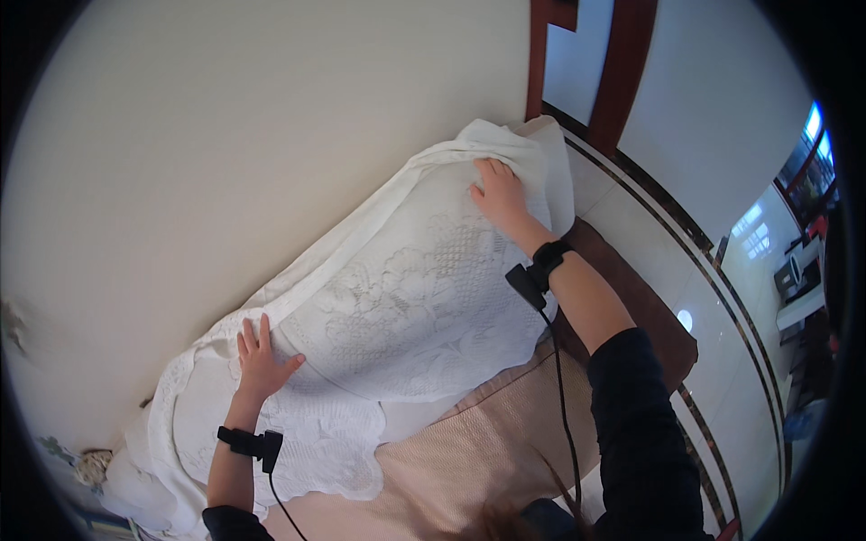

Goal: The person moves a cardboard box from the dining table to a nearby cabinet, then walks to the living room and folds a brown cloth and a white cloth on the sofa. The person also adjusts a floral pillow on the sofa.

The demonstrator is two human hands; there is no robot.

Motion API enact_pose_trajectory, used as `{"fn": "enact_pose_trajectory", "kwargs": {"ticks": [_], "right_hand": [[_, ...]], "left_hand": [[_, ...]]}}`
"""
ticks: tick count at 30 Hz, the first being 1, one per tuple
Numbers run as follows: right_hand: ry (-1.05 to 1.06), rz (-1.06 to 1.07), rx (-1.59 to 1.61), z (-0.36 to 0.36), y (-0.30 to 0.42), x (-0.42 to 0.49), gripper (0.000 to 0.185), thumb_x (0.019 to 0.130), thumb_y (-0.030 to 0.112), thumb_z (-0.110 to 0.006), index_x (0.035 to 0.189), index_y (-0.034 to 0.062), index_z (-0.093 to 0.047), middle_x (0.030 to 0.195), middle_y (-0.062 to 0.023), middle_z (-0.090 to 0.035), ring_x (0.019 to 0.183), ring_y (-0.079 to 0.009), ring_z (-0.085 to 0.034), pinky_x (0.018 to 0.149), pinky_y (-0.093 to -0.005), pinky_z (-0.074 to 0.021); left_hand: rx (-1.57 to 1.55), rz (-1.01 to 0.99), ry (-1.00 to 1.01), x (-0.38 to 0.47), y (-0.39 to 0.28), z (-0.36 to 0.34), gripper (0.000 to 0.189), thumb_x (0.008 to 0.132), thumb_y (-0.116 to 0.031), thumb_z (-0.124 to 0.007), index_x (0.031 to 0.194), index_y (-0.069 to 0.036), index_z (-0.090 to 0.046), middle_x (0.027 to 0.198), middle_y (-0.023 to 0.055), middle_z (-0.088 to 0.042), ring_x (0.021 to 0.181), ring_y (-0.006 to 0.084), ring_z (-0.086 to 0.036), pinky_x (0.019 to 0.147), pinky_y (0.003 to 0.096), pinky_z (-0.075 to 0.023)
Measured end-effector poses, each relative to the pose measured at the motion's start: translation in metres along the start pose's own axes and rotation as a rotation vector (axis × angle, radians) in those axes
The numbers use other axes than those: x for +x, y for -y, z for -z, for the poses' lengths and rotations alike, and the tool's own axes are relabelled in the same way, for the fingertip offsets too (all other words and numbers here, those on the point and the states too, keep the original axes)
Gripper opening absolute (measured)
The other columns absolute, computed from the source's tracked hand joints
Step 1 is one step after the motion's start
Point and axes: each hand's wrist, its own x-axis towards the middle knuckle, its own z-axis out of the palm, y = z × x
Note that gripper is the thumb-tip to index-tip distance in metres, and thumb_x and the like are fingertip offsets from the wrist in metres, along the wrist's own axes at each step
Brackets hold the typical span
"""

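A white lace-patterned sofa cover drapes over the sofa's backrest, bunched into folds along the top edge by the wall. My left hand rests on the cover toward the left, palm down with fingers spread. Farther right, my right hand lies on the cloth just below the folded edge, its thumb apart from the fingers. A second white lace piece hangs lower, beneath my left wrist. Pinkish-beige woven fabric covers the seat below. Whatever lies under the lace is mostly hidden.
A pale wall runs directly behind the backrest. The sofa's brown arm juts out at right, beside glossy floor tiles with dark border strips. Black wrist straps trail cables across the seat. A dark red wooden frame stands beyond.
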Motion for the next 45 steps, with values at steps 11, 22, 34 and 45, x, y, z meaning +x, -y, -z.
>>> {"fn": "enact_pose_trajectory", "kwargs": {"ticks": [11, 22, 34, 45], "right_hand": [[0.175, -0.152, 0.095, 0.009, -0.071, 0.048, 0.034, 0.079, 0.016, -0.059, 0.11, 0.001, -0.058, 0.113, -0.0204, -0.057, 0.101, -0.0346, -0.058, 0.085, -0.0434, -0.0469], [0.037, -0.085, 0.257, -0.005, -0.12, 0.091, 0.034, 0.083, 0.023, -0.056, 0.111, 0.0032, -0.057, 0.108, -0.021, -0.058, 0.103, -0.0341, -0.056, 0.086, -0.0386, -0.0452], [-0.068, -0.226, 0.29, -0.02, -0.199, -0.032, 0.022, 0.085, 0.026, -0.056, 0.082, 0.0034, -0.058, 0.074, -0.0162, -0.061, 0.075, -0.0337, -0.06, 0.067, -0.0412, -0.0463], [0.165, -0.304, 0.06, -0.003, -0.228, -0.073, 0.02, 0.081, 0.024, -0.059, 0.095, 0.009, -0.059, 0.103, -0.0116, -0.059, 0.09, -0.0335, -0.058, 0.08, -0.0424, -0.0454]], "left_hand": [[0.098, 0.074, 0.304, 0.035, -0.015, 0.019, 0.118, 0.058, -0.055, -0.078, 0.14, 0.003, -0.016, 0.143, 0.0337, -0.013, 0.135, 0.0458, -0.011, 0.108, 0.052, -0.0174], [0.28, 0.142, 0.05, 0.057, -0.04, -0.004, 0.116, 0.043, -0.045, -0.088, 0.127, 0.01, -0.03, 0.146, 0.0302, -0.005, 0.137, 0.0419, -0.005, 0.107, 0.0542, -0.018], [0.288, 0.287, 0.201, 0.06, -0.042, 0.003, 0.126, 0.043, -0.052, -0.085, 0.134, 0.009, -0.024, 0.148, 0.0257, -0.004, 0.138, 0.0375, -0.006, 0.109, 0.0502, -0.0183], [0.048, 0.24, -0.349, 0.019, 0.009, 0.005, 0.1, 0.063, -0.034, -0.078, 0.139, 0.0, -0.022, 0.137, 0.0276, -0.029, 0.128, 0.0423, -0.026, 0.104, 0.0499, -0.024]]}}
